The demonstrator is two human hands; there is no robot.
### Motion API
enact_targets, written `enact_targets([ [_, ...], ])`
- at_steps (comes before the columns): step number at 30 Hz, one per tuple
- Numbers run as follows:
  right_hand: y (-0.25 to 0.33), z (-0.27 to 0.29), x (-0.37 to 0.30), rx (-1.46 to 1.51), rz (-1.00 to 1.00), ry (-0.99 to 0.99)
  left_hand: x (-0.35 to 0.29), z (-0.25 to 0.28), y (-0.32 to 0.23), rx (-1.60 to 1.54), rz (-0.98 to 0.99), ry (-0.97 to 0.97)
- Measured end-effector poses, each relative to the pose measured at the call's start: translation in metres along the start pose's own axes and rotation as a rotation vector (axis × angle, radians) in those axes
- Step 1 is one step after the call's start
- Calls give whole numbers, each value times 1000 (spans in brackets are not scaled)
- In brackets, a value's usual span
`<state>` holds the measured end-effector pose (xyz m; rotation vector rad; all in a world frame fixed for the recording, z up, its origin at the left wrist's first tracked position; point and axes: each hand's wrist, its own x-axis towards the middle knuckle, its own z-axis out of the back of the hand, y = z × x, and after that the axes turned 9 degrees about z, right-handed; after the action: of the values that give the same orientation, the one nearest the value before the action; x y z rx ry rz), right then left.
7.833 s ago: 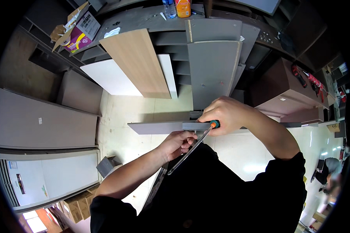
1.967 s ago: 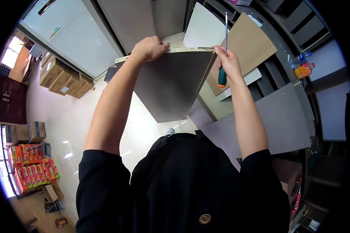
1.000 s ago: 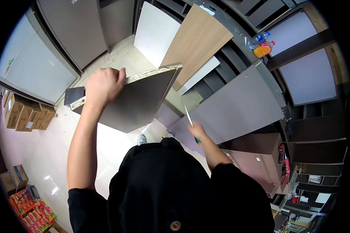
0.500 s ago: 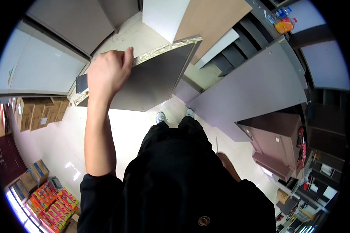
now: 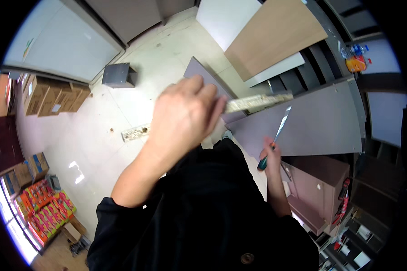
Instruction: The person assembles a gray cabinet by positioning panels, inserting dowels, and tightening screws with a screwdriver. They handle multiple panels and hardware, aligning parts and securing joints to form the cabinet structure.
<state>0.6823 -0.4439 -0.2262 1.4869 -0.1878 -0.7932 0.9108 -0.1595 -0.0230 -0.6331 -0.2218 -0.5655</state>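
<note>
My left hand is closed over the rough chipboard edge of a panel. The panel stands almost edge-on to me, so its faces barely show, and my hand and wrist cover the middle of its edge. To the right, my right hand is wrapped around the dark green handle of a hand tool with a long, shiny metal blade. Its blade points up and away, toward the panel's right end; whether they touch I cannot tell. The tool's exact kind does not show.
A large grey panel lies at the right, beside a brown cabinet. Farther off are a wood-toned board and two bottles. A small grey box-shaped piece stands on the floor; cardboard boxes line the left.
The panel has swung from showing its broad grey face to nearly edge-on, moving right with my left hand. My right hand has risen into view with the bladed tool. My view has turned.
</note>
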Motion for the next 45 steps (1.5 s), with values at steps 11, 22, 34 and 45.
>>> enact_targets([
  [11, 190, -68, 24, 220, 488, 232, -58, 30, -10, -172, -41, -156],
  [22, 198, -7, 27, -179, 409, 453, -161, 45, 40, -537, 494, -317],
  [34, 128, 26, -4, -334, 651, 252, -189, 14, 42, -821, 363, -157],
  [45, 135, 1, -12, 115, 282, 245, -184, 15, 34, -851, 428, -152],
])
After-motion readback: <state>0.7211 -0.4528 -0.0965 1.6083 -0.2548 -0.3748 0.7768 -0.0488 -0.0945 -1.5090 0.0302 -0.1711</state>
